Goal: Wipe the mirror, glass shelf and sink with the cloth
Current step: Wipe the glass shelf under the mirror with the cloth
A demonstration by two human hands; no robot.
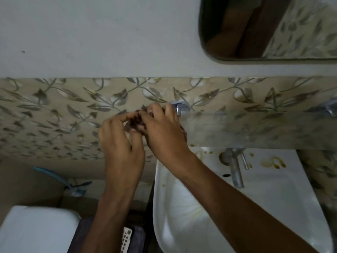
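Your right hand (160, 132) and left hand (120, 141) meet in front of the patterned wall tiles (54, 115), fingers curled inward around a small dark reddish cloth (135, 118). Only a scrap of the cloth shows between the fingertips; most of it is hidden inside the two grips. Both hands pinch it, and by the look of it you are bunching or refolding it into a pad, not wiping.

Just right of your right hand, the near end of the glass shelf (255, 128) begins, held by a chrome bracket (177, 106) that sits touching distance from your right fingertips. The shelf runs away to the right. Below your right wrist lies the sink (182, 207), with a tap (235, 167) and brown stains (273, 161) on its back ledge. Above and to the right, well apart from both hands, hangs the mirror (264, 28).

Judged from this, the step in hand is preparing the cloth at the left end of the shelf. Whether the mirror is already wiped cannot be told. The sink stains show that the sink is not yet done.

For the next move, settle the cloth into one hand with a flat face outward, then lay it on the shelf end beside the bracket and draw it rightward. Keep pressure light at the unsupported front edge.
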